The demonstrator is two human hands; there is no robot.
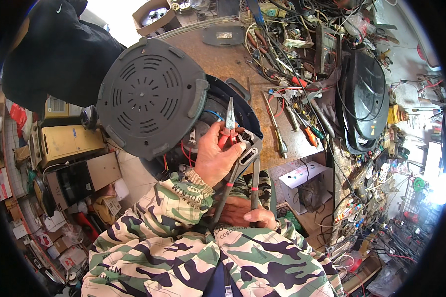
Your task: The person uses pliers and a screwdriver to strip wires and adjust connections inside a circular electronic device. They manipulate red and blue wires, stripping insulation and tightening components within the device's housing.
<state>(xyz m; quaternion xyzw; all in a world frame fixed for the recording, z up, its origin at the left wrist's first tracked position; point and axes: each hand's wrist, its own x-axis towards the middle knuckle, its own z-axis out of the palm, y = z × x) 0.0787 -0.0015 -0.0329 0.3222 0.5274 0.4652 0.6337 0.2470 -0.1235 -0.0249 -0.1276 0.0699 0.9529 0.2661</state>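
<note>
My left hand (215, 153) is closed around red-handled needle-nose pliers (231, 111), their tip pointing up. My right hand (240, 215) grips the long handles of grey slip-joint pliers (254, 173). The jaws of these larger pliers meet the needle-nose pliers by my left fingers; I cannot make out what lies between them. Just behind my hands sits a dark round appliance (250, 106), opened up, with red and blue wires showing. Its black vented base plate (151, 96) is tilted over to the left side.
A wooden bench (275, 156) holds screwdrivers (309, 133), tangled cables and tools, and a black appliance (364, 99) at right. A black-clothed bulk (59, 49) fills the upper left. Boxy appliances (74, 146) crowd the left. A white box (307, 183) sits below the bench.
</note>
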